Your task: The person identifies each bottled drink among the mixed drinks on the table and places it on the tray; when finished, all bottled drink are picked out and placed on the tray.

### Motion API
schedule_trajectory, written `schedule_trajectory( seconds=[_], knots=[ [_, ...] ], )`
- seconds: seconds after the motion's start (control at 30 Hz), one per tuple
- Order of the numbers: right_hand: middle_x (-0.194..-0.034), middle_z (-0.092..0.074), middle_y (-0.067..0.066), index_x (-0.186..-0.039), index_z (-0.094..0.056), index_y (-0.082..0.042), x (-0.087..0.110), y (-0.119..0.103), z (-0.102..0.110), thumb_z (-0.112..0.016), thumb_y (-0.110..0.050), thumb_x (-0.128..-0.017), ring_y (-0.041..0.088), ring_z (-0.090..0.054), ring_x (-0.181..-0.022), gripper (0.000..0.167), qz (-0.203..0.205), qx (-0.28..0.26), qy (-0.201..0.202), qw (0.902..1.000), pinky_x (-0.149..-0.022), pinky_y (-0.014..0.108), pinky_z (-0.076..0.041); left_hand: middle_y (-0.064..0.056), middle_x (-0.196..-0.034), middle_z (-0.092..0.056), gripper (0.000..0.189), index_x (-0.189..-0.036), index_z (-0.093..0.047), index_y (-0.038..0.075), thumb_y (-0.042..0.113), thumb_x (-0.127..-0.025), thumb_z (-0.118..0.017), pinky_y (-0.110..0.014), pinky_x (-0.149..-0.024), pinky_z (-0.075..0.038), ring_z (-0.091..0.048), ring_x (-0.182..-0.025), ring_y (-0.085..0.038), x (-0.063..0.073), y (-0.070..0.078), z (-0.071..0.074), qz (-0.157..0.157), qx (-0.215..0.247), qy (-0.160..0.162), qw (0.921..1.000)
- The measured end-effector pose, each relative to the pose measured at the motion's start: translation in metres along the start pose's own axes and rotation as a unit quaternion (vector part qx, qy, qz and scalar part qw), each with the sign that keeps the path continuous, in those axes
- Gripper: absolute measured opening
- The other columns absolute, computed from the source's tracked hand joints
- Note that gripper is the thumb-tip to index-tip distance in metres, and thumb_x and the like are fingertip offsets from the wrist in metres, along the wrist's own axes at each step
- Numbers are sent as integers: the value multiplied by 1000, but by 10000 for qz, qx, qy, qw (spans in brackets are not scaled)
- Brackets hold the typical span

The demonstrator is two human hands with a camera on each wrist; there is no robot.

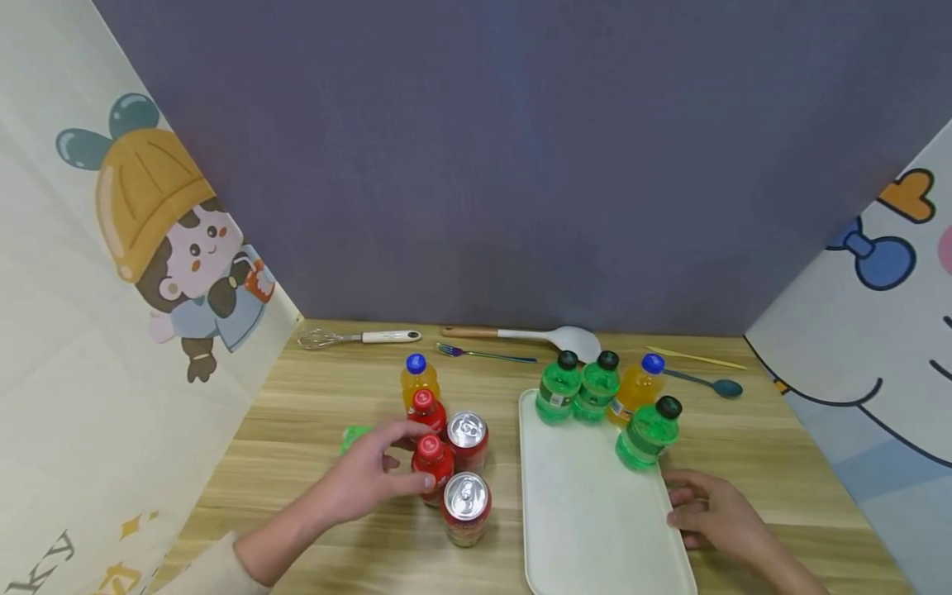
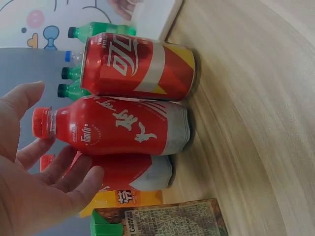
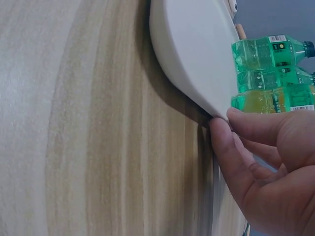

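My left hand [image 1: 372,471] is spread around a red-capped red bottle [image 1: 435,464], its thumb standing off from the cap in the left wrist view. Its fingers reach between this bottle and a second red bottle [image 1: 429,411] behind. Two red cola cans [image 1: 467,453] stand upright just right of the bottles. On the right, my right hand [image 1: 717,512] pinches the side rim of a white tray [image 1: 595,512] between thumb and fingers. Three green bottles [image 1: 558,390] and an orange-drink bottle [image 1: 640,387] stand at the tray's far end, one green bottle tilted.
Another orange-drink bottle [image 1: 420,382] stands behind the red ones. A brown carton [image 2: 172,221] with a green cap is beside them. Along the back lie a whisk [image 1: 360,337], a fork [image 1: 483,355], a white spatula [image 1: 573,340], a dark spoon [image 1: 725,387] and a yellow stick [image 1: 695,358].
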State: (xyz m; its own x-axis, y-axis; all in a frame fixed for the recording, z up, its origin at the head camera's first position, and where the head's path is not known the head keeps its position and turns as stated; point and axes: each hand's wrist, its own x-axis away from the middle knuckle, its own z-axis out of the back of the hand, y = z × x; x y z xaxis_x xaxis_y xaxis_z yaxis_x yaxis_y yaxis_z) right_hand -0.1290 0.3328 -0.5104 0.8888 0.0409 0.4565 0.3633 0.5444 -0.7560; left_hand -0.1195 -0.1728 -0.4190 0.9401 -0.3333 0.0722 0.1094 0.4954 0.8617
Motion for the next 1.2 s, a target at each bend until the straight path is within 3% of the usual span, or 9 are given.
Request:
schedule_trajectory(
  seconds=[0.23, 0.53, 0.8, 0.97, 1.2],
  knots=[
    [-112, -65, 14, -148, -44, 7, 0, 0, 2, -76, -1, -88, 22, -69, -89, 68, 131, -12, -122, 9998, -68, 40, -63, -2, -126, -65, 58, -132, -64, 15, 33, -82, -86, -40, -90, -55, -59, -116, -23, -1, -2, -5, 50, 19, 41, 10000],
    [-112, -65, 15, -147, -44, 7, 0, 0, 2, -76, 0, -87, 23, -68, -89, 69, 156, -63, -139, 9998, -67, 40, -63, -4, -125, -64, 48, -123, -67, 17, 26, -81, -89, -48, -91, -58, -61, -114, -26, -5, -5, -13, 108, 126, 301, 9994],
    [-113, -64, 15, -147, -43, 8, -1, 2, 3, -76, -1, -87, 23, -68, -90, 69, 235, -116, -211, 9994, -67, 40, -63, -8, -120, -62, 37, -111, -66, 12, 11, -80, -87, -31, -88, -61, -65, -111, -27, -4, -10, -20, 18, 538, 601, 9967],
    [-113, -64, 15, -147, -43, 8, -1, 3, 3, -76, -2, -88, 24, -68, -90, 69, 265, -92, -209, 9994, -67, 40, -63, -10, -120, -62, 37, -109, -67, 13, 7, -79, -87, -31, -91, -60, -66, -113, -28, -1, -12, -21, -39, 711, 680, 9951],
    [-112, -65, 14, -146, -45, 7, -1, 2, 2, -76, -1, -87, 23, -68, -89, 68, 226, -68, -137, 9996, -66, 39, -63, -5, -118, -66, 38, -110, -69, 17, 10, -78, -89, -31, -91, -59, -66, -113, -27, 2, -16, -22, -3, 610, 955, 9936]
  ],
)
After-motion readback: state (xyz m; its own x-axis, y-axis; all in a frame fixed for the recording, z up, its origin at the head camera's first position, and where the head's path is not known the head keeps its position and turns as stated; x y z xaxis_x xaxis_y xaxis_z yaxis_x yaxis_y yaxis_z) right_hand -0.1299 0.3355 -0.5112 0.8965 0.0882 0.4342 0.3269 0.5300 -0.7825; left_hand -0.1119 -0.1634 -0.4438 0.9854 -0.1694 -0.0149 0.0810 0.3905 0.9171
